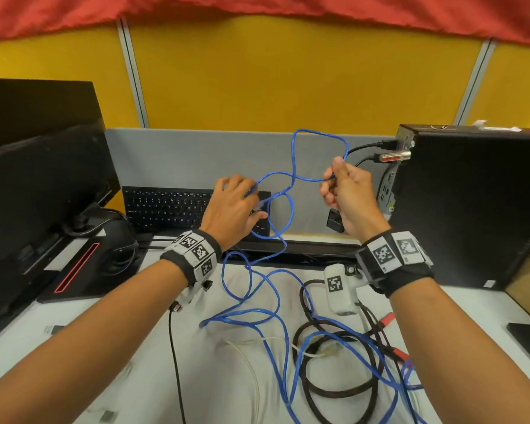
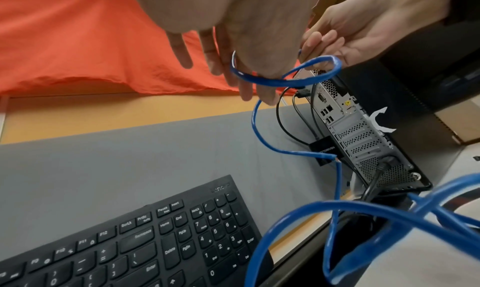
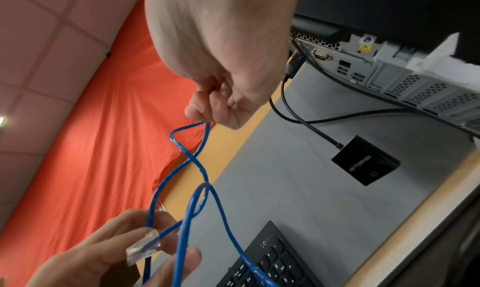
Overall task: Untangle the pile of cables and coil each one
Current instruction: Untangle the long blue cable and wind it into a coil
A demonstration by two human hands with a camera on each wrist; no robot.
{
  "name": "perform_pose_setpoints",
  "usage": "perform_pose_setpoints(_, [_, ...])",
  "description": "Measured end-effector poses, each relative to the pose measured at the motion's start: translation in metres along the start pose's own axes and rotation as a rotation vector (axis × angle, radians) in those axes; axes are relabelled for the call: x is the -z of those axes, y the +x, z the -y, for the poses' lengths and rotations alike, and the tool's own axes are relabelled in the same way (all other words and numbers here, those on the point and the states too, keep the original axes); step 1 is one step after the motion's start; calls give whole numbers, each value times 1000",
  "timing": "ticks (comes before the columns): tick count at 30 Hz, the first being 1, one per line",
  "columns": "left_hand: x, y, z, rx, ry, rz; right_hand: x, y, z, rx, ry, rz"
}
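Closest to the viewer, a thin blue network cable (image 1: 259, 313) sprawls in loose loops across the white desk (image 1: 141, 356), running over and through a thick dark braided cable (image 1: 340, 390) that lies in a rough ring. A thin cream cable (image 1: 251, 362) and a red-tipped lead (image 1: 387, 319) are caught in the same heap, so the pile is plainly not sorted.

The upper part of the blue cable is lifted off the desk and held between both hands, crossing itself in a figure-of-eight. The right hand (image 1: 344, 191) is curled tight around the cable, pinching it between thumb and fingers. The left hand (image 1: 233, 209) has its fingers nearly straight, a loop draped around them; the right wrist view shows the cable's clear plastic plug (image 3: 142, 248) lying across those fingers, and I can't say whether the thumb actually pins it.

As I judge it, the work is early: one end has been found, a first turn or two is forming, and most of the blue length is trapped in the heap. No cable looks properly coiled, and the others seem untouched.

Beyond the hands stands a black keyboard (image 2: 145, 244) marked "Lenovo", and a small black adapter box (image 3: 365, 161) reading "NETTDRIVEN" hangs by a black lead from the rear of a black desktop computer tower (image 1: 471, 203). Square black-and-white coded tags ride on both wristbands.
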State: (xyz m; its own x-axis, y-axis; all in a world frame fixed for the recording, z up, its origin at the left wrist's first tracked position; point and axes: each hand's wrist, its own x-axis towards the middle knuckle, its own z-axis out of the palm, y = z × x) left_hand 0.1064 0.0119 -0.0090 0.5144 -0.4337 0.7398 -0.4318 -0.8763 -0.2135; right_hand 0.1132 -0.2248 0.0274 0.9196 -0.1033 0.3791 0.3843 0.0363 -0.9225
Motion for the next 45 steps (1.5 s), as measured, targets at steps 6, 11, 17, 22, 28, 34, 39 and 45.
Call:
perform_pose_setpoints(6, [-8, -1, -4, 18, -128, -41, -2, -3, -1, -4, -74, 37])
perform_pose_setpoints(11, [2, 3, -11, 166, -662, -32, -4, -3, -2, -113, -101, 16])
perform_pose_setpoints(17, [22, 17, -8, 606, -1232, -10, -8, -7, -1, -304, -134, 144])
perform_pose_setpoints(22, [35, 26, -5, 753, -1434, 152, -15, -12, 16, 164, -626, -114])
perform_pose_setpoints(28, [66, 33, -7, 518, -1339, 348, -36, -14, 45, 673, -1006, 102])
perform_pose_setpoints(34, [84, 40, -12, 481, -1196, 423, -43, -9, 40, 641, -1019, 189])
perform_pose_setpoints(39, [83, 37, -7, 588, -1197, 213, -52, -16, 27, 595, -1026, 331])
perform_pose_setpoints(45, [80, 25, 13, 450, -1204, 270, -51, -8, 21, 491, -649, 175])
